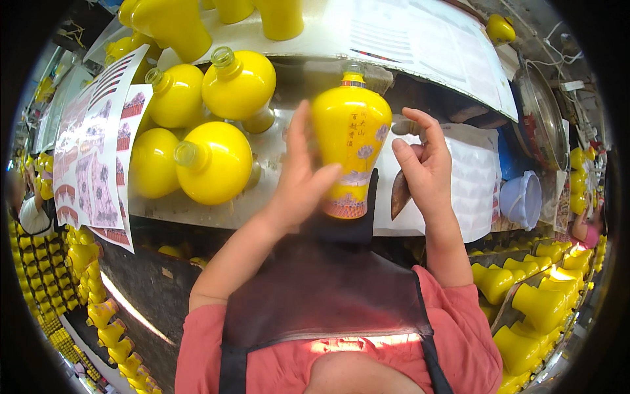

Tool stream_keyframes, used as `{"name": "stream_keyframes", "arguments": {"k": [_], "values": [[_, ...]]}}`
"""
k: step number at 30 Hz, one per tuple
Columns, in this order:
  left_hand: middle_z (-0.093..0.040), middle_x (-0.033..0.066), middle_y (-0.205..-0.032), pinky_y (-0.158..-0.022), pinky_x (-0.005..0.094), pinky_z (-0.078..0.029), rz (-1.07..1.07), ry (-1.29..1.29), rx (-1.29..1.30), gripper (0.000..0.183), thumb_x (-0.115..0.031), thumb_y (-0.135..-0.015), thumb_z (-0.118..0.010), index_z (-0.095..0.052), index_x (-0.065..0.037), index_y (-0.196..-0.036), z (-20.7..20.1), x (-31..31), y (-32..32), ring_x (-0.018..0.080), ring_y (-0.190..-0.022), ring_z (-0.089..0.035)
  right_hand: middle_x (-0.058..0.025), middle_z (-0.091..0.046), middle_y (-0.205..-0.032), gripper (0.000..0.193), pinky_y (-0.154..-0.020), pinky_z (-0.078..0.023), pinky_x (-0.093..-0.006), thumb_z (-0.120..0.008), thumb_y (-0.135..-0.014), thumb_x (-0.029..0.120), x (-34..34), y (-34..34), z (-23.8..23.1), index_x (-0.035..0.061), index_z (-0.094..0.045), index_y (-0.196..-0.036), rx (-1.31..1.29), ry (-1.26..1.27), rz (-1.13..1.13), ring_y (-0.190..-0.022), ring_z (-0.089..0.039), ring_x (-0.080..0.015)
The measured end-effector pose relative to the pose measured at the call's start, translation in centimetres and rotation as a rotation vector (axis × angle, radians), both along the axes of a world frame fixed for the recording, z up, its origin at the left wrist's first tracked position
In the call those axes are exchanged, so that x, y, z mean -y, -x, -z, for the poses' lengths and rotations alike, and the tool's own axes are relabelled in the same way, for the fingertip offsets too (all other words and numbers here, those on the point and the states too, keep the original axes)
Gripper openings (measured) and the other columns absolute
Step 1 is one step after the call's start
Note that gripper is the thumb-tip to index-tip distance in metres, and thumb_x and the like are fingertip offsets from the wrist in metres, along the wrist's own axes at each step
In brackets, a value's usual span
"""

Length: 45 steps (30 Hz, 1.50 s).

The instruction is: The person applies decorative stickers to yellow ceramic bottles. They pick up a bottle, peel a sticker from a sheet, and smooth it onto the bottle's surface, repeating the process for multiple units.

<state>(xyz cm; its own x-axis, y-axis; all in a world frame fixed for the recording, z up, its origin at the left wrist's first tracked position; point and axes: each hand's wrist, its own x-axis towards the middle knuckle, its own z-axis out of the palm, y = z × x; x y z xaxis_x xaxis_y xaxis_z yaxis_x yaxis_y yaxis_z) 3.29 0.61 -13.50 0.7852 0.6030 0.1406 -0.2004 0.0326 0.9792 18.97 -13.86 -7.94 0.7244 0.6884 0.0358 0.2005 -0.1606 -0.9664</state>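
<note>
Nearest: one black apron, on the near side of the decorated bottle. That bottle is flanked by both hands; its support is not made out, its inside concealed by yellow coating. Left hand, blurred, is spread wide at its left, thumb across its front; contact cannot be told. Right hand is held apart at its right, thumb and index parted; one brown tool is seen beneath, whether gripped cannot be told. Left of it, four plain bottles counted, contents hidden; farther left, printed sheets. Well right, one bucket, contents unseen. Beyond it, at least three yellow vessels, cut off above.
</note>
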Motion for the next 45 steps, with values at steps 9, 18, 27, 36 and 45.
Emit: {"name": "stream_keyframes", "arguments": {"k": [9, 18, 27, 36, 45], "values": [[-0.036, 0.0224, -0.153, -0.116, 0.0468, -0.039, 0.13, 0.348, 0.124, 0.098, -0.017, -0.09, -0.065, -0.001, -0.008, -0.163, -1.9, 0.0, -2.2, 0.0324, -0.139, -0.046, -0.007, -0.057, -0.087, 0.045, -0.059, -0.044, -0.0286, -0.077, -0.076, 0.02, -3.4, -1.9, -3.1, 0.0054, -0.068, -0.117, 0.292, 0.175, -0.093, -0.063, -0.051, -0.0129], [-0.042, 0.0183, -0.144, -0.113, 0.0433, -0.041, -0.01, 0.131, 0.055, 0.073, -0.016, -0.089, -0.066, -0.032, -0.003, -0.152, -1.5, -1.2, -3.2, 0.0296, -0.131, -0.049, -0.02, -0.066, -0.096, 0.039, -0.077, -0.054, -0.0404, -0.078, -0.078, 0.026, -5.8, -2.1, -4.9, 0.001, -0.061, -0.103, 0.349, 0.274, -0.191, -0.085, -0.067, -0.0359], [-0.044, 0.0213, -0.142, -0.116, 0.0434, -0.036, -0.082, 0.016, -0.046, 0.064, -0.016, -0.088, -0.065, -0.04, 0.0, -0.144, -1.4, -1.1, -3.3, 0.0339, -0.133, -0.046, -0.0022, -0.059, -0.088, 0.036, -0.052, -0.038, -0.0229, -0.078, -0.08, 0.022, -6.3, -2.1, -4.8, 0.0028, -0.059, -0.104, 0.313, 0.27, -0.174, -0.06, -0.048, -0.0045], [-0.044, 0.0213, -0.142, -0.116, 0.0431, -0.036, -0.078, 0.031, -0.044, 0.063, -0.017, -0.088, -0.066, -0.041, 0.001, -0.143, -1.5, -1.0, -3.3, 0.0341, -0.133, -0.046, -0.0172, -0.07, -0.106, 0.03, -0.071, -0.057, -0.0364, -0.072, -0.081, 0.002, -4.6, -2.1, -4.0, 0.0109, -0.076, -0.11, 0.737, -0.055, -0.334, -0.084, -0.071, -0.0318], [-0.046, 0.0213, -0.14, -0.114, 0.0427, -0.038, -0.1, -0.005, -0.042, 0.064, -0.018, -0.088, -0.066, -0.041, 0.001, -0.143, -1.4, -0.9, -3.4, 0.0338, -0.13, -0.048, -0.0122, -0.064, -0.091, 0.036, -0.062, -0.051, -0.0344, -0.076, -0.084, 0.012, -3.8, -2.6, -4.2, 0.0128, -0.075, -0.12, 0.706, 0.173, -0.335, -0.07, -0.063, -0.0244]]}}
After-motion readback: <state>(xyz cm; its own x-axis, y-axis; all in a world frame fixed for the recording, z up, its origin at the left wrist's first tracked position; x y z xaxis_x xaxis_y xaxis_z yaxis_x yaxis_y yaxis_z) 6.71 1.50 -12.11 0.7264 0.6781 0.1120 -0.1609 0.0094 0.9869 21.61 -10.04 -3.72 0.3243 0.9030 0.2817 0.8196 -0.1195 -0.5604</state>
